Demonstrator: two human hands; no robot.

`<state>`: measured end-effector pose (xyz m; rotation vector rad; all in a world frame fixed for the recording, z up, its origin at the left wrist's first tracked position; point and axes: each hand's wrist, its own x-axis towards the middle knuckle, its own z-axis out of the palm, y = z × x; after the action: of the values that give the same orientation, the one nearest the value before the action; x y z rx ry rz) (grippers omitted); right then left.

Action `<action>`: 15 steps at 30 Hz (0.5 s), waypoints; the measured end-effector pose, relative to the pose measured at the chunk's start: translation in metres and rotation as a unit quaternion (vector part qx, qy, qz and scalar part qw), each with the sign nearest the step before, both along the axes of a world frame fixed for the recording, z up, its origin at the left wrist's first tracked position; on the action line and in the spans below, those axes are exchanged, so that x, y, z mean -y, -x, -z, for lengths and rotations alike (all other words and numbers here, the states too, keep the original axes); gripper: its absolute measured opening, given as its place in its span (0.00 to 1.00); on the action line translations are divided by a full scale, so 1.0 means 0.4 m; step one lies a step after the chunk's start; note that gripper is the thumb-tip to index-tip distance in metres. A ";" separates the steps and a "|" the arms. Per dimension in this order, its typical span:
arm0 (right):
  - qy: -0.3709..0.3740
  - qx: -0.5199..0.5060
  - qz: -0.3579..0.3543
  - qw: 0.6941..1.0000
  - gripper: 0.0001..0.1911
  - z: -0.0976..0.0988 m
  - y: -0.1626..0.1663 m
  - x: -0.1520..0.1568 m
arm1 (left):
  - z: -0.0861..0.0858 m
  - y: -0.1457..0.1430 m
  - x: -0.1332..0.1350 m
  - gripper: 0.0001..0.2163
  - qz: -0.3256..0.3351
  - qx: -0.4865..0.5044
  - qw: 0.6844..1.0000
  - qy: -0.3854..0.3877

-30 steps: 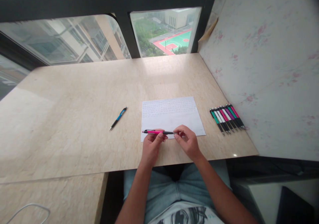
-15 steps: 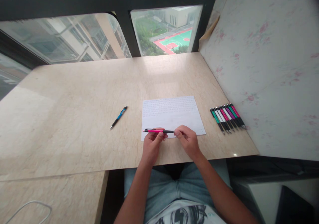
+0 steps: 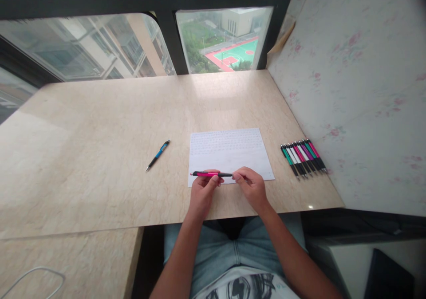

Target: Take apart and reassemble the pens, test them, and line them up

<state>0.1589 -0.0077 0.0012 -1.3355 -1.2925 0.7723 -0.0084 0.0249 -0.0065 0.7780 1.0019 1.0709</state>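
A pink and black pen [image 3: 208,174] lies level between my two hands, over the lower edge of a sheet of paper [image 3: 229,157] with lines of handwriting on its upper half. My left hand [image 3: 203,191] is closed round the pen's pink barrel. At the black tip end, the fingers of my right hand [image 3: 250,187] are pinched together on the pen; the very tip is hidden by them. A blue and black pen [image 3: 158,155] rests on the table left of the paper.
Several pens [image 3: 303,158] in green, white, pink and purple lie side by side at the right, near the flowered wall [image 3: 359,95]. Windows [image 3: 226,39] stand behind the marble-patterned table [image 3: 100,148]. A white cable [image 3: 43,270] lies on the lower surface at front left.
The view has shifted very slightly. Both hands keep their hold on the pink pen, and nothing on the table has moved.
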 end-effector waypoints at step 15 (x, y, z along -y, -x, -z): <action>0.017 0.269 -0.016 0.963 0.09 -0.028 -0.001 -0.133 | -0.017 -0.001 -0.015 0.12 -0.108 0.191 0.973 0.066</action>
<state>0.1591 0.0453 0.0126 -1.6225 -1.7322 0.4632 -0.0078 0.0309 0.0003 0.3395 0.8268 1.2702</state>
